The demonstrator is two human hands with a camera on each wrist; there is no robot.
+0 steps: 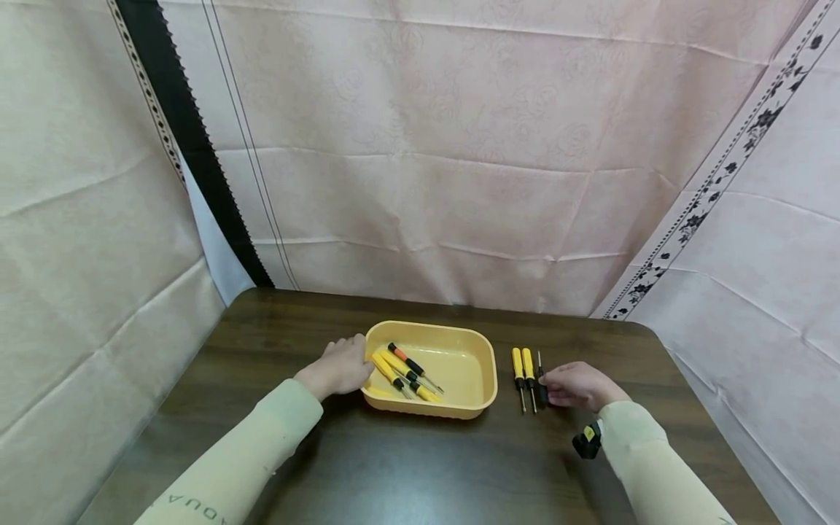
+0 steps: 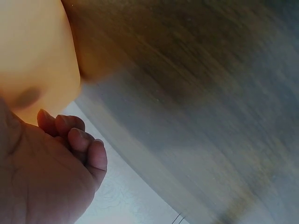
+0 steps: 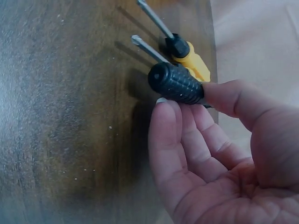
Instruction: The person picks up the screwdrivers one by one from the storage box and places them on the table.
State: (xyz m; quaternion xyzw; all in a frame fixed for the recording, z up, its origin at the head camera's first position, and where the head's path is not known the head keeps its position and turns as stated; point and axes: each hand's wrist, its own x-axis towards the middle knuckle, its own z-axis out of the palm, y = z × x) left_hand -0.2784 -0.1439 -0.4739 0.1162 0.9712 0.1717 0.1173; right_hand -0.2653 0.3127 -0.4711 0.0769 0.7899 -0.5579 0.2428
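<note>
My right hand [image 1: 579, 386] pinches a black-handled screwdriver [image 3: 175, 84] between thumb and fingers, its handle end toward me and its shaft pointing away. Just left of it, two yellow-and-black screwdrivers [image 1: 523, 368] lie side by side on the table, shafts toward me. My left hand [image 1: 343, 362] grips the left rim of a yellow plastic basin [image 1: 467, 375]. In the left wrist view its curled fingers [image 2: 97, 156] show beside the basin's outer wall [image 2: 42, 51]; the thumb is hidden. Inside the basin lie several yellow-handled screwdrivers [image 1: 387, 368] and a red-and-black one [image 1: 407, 359].
Everything stands on a dark brown wooden table [image 1: 420, 474] with rounded far corners. Pale cloth [image 1: 426, 182] hangs behind the table's far edge and along both sides. A small black-and-yellow device [image 1: 587, 440] sits at the right wrist.
</note>
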